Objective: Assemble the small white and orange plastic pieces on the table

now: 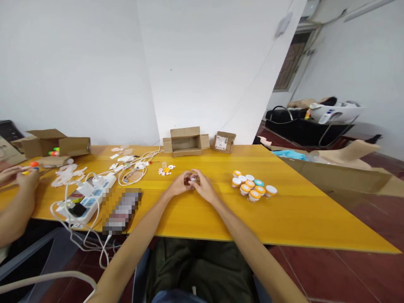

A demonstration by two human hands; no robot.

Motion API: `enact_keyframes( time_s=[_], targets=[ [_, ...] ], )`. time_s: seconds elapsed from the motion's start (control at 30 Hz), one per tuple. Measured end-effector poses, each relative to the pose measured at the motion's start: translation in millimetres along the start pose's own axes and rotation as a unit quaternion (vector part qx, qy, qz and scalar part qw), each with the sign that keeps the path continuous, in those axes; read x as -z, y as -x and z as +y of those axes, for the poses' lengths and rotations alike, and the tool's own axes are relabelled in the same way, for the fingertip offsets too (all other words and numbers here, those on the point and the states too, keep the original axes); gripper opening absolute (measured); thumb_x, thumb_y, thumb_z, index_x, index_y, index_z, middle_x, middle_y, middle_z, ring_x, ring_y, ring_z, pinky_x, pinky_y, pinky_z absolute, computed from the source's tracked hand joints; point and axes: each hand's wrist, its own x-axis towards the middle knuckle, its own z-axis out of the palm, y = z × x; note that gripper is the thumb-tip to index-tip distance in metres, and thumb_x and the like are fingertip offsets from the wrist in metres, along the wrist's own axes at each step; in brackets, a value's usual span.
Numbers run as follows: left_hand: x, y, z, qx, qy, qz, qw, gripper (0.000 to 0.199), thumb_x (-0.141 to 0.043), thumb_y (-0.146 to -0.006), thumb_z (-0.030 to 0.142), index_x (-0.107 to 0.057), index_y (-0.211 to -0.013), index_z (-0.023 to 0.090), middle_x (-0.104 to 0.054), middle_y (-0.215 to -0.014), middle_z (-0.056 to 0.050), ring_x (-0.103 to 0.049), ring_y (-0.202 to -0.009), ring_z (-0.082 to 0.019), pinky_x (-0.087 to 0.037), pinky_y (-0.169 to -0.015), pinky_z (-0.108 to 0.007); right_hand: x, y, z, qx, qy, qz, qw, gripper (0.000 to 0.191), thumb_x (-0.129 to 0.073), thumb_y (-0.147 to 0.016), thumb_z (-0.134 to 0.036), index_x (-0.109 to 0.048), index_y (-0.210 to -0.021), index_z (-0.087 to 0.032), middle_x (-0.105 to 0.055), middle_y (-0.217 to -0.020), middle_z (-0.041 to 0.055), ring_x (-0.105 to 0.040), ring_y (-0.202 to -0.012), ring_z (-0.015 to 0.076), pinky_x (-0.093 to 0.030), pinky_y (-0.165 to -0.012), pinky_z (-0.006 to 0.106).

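My left hand [180,185] and my right hand [203,186] meet over the middle of the table, their fingers curled round a small clear and whitish piece [192,179]. Fingers cover most of it, so its exact kind is unclear. To the right of my hands stands a group of small clear jars with orange, white and teal lids [250,184]. Left of my hands and farther back lies a little heap of white and orange plastic parts [166,170], with a small clear cup [164,164] behind it.
An open cardboard box [186,145] and a smaller carton [224,142] stand by the wall. On the left are a white power strip [94,201], tangled cables [136,174], a phone [123,210] and plastic scraps [67,174]. A co-worker's hands [23,176] handle colourful pieces at far left.
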Motion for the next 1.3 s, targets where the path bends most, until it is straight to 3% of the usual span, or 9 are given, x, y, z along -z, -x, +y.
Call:
enact_keyframes(
  time_s=[0.23, 0.53, 0.77, 0.97, 1.13, 1.3],
  targets=[
    [-0.8, -0.7, 0.1, 0.0, 0.014, 0.003, 1.0, 0.048, -0.074, -0.065, 0.016, -0.058, -0.11, 0.018, -0.068, -0.096, -0.002, -0.065, -0.087, -0.017, -0.052, -0.086, -0.031, 1.0, 2.5, -3.5, 0.035, 0.024, -0.017, 0.999, 0.041, -0.06, -0.084, -0.02, -0.06, -0.124, -0.028, -0.068, -0.118, 0.0056, -0.063, -0.113, 0.022, -0.051, -0.103, 0.041],
    [-1.4, 1.0, 4.0, 0.001, -0.007, 0.003, 1.0, 0.047, -0.076, -0.065, 0.019, -0.059, -0.109, 0.018, -0.068, -0.098, -0.004, -0.064, -0.086, -0.016, -0.052, -0.084, -0.031, 4.4, 2.6, -3.8, 0.026, 0.03, -0.008, 0.999, 0.042, -0.058, -0.082, -0.017, -0.06, -0.123, -0.027, -0.068, -0.12, 0.006, -0.063, -0.114, 0.0224, -0.05, -0.103, 0.041],
    [-0.2, 0.4, 0.5, 0.007, -0.013, 0.001, 1.0, 0.051, -0.079, -0.065, 0.021, -0.059, -0.113, 0.019, -0.07, -0.097, -0.003, -0.066, -0.087, -0.018, -0.054, -0.083, -0.033, 3.5, -0.3, -3.7, 0.002, 0.044, 0.01, 0.999, 0.039, -0.064, -0.079, -0.021, -0.062, -0.117, -0.028, -0.07, -0.112, 0.0043, -0.065, -0.107, 0.0231, -0.052, -0.098, 0.041],
    [-0.4, 0.9, 2.3, 0.005, -0.007, 0.003, 1.0, 0.048, -0.077, -0.067, 0.02, -0.06, -0.112, 0.017, -0.071, -0.1, -0.005, -0.067, -0.088, -0.018, -0.054, -0.085, -0.032, 4.1, 0.8, -6.1, 0.013, 0.009, -0.028, 1.0, 0.04, -0.057, -0.081, -0.015, -0.061, -0.119, -0.027, -0.069, -0.115, 0.0043, -0.066, -0.107, 0.0209, -0.053, -0.098, 0.039],
    [-0.9, 0.6, 3.2, 0.006, -0.004, 0.0, 1.0, 0.047, -0.078, -0.066, 0.021, -0.059, -0.11, 0.018, -0.069, -0.097, -0.003, -0.066, -0.087, -0.017, -0.053, -0.086, -0.033, 4.2, -0.3, -5.3, 0.005, 0.036, -0.002, 0.999, 0.036, -0.064, -0.079, -0.021, -0.063, -0.114, -0.026, -0.069, -0.111, 0.0048, -0.065, -0.107, 0.0226, -0.052, -0.098, 0.041],
    [-1.4, 1.0, 4.0, 0.008, -0.007, 0.003, 1.0, 0.05, -0.082, -0.066, 0.025, -0.06, -0.11, 0.018, -0.07, -0.099, -0.005, -0.065, -0.086, -0.018, -0.053, -0.082, -0.032, 6.1, -0.5, -4.0, -0.018, -0.004, -0.027, 0.999, 0.044, -0.06, -0.08, -0.017, -0.059, -0.123, -0.026, -0.071, -0.108, 0.0036, -0.067, -0.103, 0.0207, -0.054, -0.095, 0.039]
  ],
)
